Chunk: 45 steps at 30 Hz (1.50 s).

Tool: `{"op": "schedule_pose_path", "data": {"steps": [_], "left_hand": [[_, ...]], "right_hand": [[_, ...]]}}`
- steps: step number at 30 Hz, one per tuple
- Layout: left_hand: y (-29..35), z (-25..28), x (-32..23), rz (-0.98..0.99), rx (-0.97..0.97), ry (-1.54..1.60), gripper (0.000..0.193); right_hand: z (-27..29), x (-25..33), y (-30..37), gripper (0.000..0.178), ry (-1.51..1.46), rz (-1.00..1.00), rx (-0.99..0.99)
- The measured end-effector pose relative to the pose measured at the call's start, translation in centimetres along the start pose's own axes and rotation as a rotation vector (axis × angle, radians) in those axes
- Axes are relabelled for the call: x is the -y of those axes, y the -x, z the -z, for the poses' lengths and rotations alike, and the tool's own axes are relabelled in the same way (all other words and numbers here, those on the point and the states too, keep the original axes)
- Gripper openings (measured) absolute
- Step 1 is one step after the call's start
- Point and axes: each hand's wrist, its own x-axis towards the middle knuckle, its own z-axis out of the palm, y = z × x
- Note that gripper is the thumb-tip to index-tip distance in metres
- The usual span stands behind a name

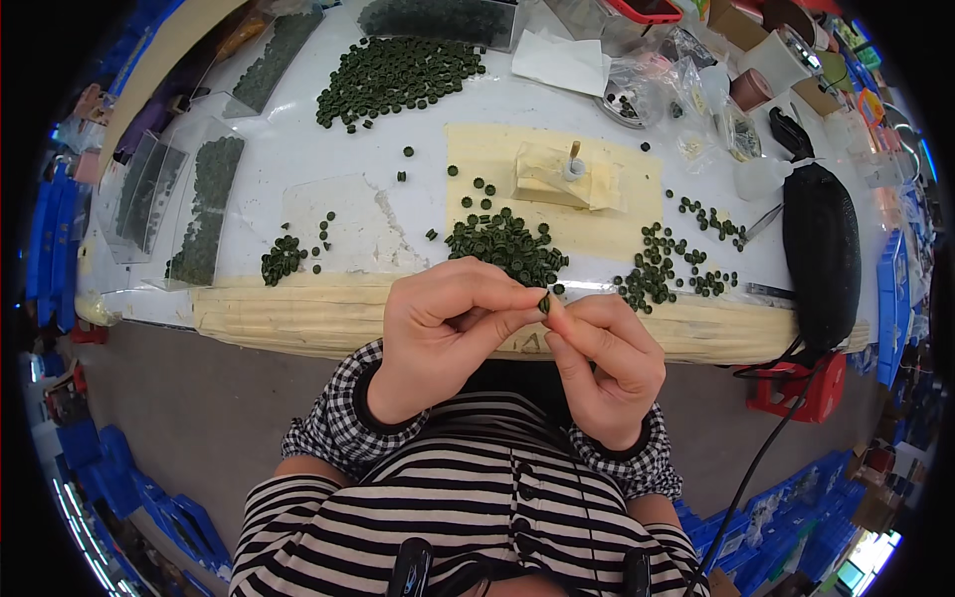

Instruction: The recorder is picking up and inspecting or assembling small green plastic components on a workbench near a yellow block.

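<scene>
Over the table's near edge my two hands meet, thumbs and forefingers pinched together. Between the fingertips sits a small dark green round part. My left hand pinches it from the left; my right hand closes on it from the right. Right behind them lies a heap of the same green parts, some facing up and some on their sides. A looser group of green parts spreads to the right, and a small cluster lies to the left.
A taped block with an upright peg stands on yellowish paper beyond the heap. Farther back are a large pile of green parts and clear trays at the left. A black padded object stands at the right, near plastic bags.
</scene>
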Motion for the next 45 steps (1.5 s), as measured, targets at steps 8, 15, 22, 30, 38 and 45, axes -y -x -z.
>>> {"op": "schedule_pose_path", "data": {"steps": [8,15,22,30,38,45], "left_hand": [[-0.4,-0.1,-0.4,0.011,-0.005,-0.116,0.017],[-1.4,1.7,-0.8,-0.001,-0.122,-0.553,0.016],[-1.4,3.9,-0.7,0.303,-0.05,0.625,0.016],[-0.7,4.6,-2.3,0.585,-0.376,1.403,0.026],[0.1,4.3,-1.6,0.606,-0.286,1.359,0.027],[0.1,0.7,-1.8,0.734,-0.033,1.035,0.031]], "right_hand": [[0.4,0.0,0.0,0.028,0.019,-0.076,-0.042],[4.5,-1.5,-0.2,0.017,0.463,-0.098,-0.271],[4.1,-1.7,-0.4,0.014,0.75,-0.019,-0.06],[3.4,-1.9,-0.9,0.014,0.802,-0.039,-0.051],[3.4,-1.2,-0.7,0.01,0.586,-0.055,-0.149],[1.8,0.1,-0.3,0.009,0.14,-0.117,-0.11]]}}
